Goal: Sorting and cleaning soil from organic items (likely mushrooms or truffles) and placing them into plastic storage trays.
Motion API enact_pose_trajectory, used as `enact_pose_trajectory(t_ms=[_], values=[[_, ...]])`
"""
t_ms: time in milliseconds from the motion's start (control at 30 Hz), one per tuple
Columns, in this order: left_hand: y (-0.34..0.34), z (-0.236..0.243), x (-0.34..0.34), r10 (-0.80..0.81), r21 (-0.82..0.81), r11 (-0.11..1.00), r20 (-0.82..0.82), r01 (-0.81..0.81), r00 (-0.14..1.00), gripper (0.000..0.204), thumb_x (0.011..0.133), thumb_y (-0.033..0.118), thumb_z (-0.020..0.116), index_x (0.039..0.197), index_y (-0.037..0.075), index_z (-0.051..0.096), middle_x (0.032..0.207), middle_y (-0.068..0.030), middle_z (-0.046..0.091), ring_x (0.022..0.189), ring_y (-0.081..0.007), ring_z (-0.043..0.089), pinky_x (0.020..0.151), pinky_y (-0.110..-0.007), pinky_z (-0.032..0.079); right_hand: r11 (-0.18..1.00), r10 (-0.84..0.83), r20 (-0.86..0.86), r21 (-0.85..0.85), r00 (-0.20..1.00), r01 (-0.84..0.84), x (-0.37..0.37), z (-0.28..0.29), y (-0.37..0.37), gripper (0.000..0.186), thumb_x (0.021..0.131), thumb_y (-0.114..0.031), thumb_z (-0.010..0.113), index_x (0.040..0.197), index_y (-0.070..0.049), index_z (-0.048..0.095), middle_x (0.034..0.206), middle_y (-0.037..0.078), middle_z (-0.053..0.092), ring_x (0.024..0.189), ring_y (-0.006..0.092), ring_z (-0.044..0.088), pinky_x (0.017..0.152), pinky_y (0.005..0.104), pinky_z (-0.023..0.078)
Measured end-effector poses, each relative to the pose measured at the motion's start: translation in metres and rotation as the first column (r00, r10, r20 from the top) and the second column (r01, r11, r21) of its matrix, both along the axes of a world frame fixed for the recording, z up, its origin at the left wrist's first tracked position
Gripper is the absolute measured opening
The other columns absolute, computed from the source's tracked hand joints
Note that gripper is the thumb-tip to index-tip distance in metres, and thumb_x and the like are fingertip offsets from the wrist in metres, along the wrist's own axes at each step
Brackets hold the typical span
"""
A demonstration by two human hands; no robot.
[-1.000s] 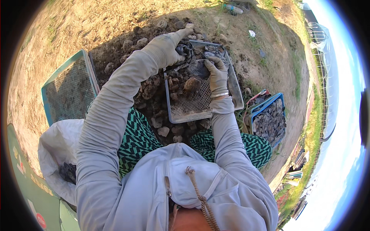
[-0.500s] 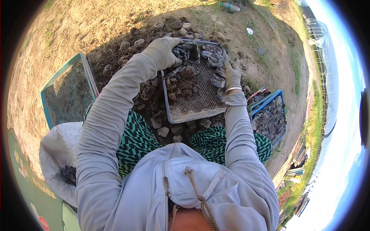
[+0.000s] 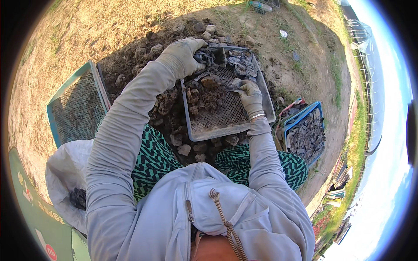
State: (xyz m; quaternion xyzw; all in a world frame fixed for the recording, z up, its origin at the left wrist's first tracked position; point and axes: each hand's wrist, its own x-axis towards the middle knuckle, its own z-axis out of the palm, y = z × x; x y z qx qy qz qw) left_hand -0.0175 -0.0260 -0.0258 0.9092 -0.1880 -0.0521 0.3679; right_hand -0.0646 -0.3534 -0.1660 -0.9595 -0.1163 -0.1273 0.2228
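A shallow grey mesh tray (image 3: 226, 131) lies in front of me, holding brown clods (image 3: 212, 99) at its left and dark grey, flaky shell-like pieces (image 3: 243, 65) at its far right. My left hand (image 3: 182, 56), in a pale work glove, is curled at the far left corner around a dark shell-like clump (image 3: 207, 58); its fingertips are partly hidden. Over the middle-right of the mesh, my gloved right hand (image 3: 251, 98) pinches a small grey shell-like piece (image 3: 235, 85) between thumb and fingers.
A teal mesh tray (image 3: 74, 104) leans at the left beside a white sack (image 3: 65, 161). At the right stands a blue-rimmed basket (image 3: 306, 135) of dark flaky pieces. Clods and stones (image 3: 184, 149) surround the grey tray. A plastic bottle (image 3: 261, 6) lies far off.
My right hand has moved left from the tray's right rim to over the mesh, now pinching a grey piece. The dark pieces along the right side are largely gone from there. My left hand stays put.
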Motion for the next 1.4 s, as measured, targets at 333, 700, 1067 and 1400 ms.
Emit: enact_pose_trajectory(t_ms=[333, 700, 1067, 1400], values=[[-0.003, 0.010, 0.000, -0.076, 0.063, 0.995, -0.022, 0.077, 0.997, 0.058, 0.072, 0.024, 0.075, 0.123, 0.008, 0.053, 0.118, -0.0138, 0.058, 0.112, -0.0290, 0.054, 0.096, -0.035, 0.042, 0.906, -0.191, -0.335, 0.302, 0.923, 0.297, -0.008, -0.066, 0.020, 0.046, 0.071, -0.016, 0.076, 0.112, -0.003, 0.060, 0.099, 0.011, 0.061, 0.091, 0.0230, 0.060, 0.082, 0.0310, 0.048], [0.008, -0.001, -0.007, -0.038, 0.031, 0.999, 0.111, 0.035, 0.993, 0.056, 0.070, 0.019, 0.076, 0.119, 0.007, 0.054, 0.112, -0.0142, 0.059, 0.106, -0.0301, 0.056, 0.092, -0.035, 0.044, 0.975, -0.201, -0.200, -0.133, 0.959, 0.177, -0.018, -0.050, 0.069, 0.031, 0.068, -0.026, 0.078, 0.090, -0.007, 0.068, 0.091, 0.011, 0.067, 0.081, 0.0259, 0.063, 0.075, 0.0336, 0.050], [0.019, 0.008, -0.009, -0.023, 0.010, 1.000, 0.009, 0.022, 1.000, 0.060, 0.070, 0.019, 0.077, 0.122, 0.005, 0.053, 0.113, -0.0148, 0.059, 0.107, -0.0289, 0.056, 0.093, -0.034, 0.044, 0.504, -0.104, -0.391, 0.772, 0.915, 0.387, -0.020, -0.019, 0.071, 0.015, 0.084, -0.010, 0.066, 0.096, -0.001, 0.063, 0.086, 0.002, 0.064, 0.076, 0.0073, 0.056, 0.068, 0.0214, 0.047], [0.016, 0.014, -0.009, -0.017, 0.010, 1.000, 0.034, 0.017, 0.999, 0.059, 0.070, 0.017, 0.077, 0.122, 0.006, 0.053, 0.114, -0.0139, 0.058, 0.108, -0.0281, 0.056, 0.094, -0.034, 0.043, 0.730, 0.004, -0.403, 0.626, 0.915, 0.272, -0.005, 0.015, 0.090, 0.011, 0.085, -0.008, 0.064, 0.089, 0.002, 0.064, 0.087, -0.002, 0.063, 0.073, 0.0085, 0.055, 0.067, 0.0207, 0.046]])
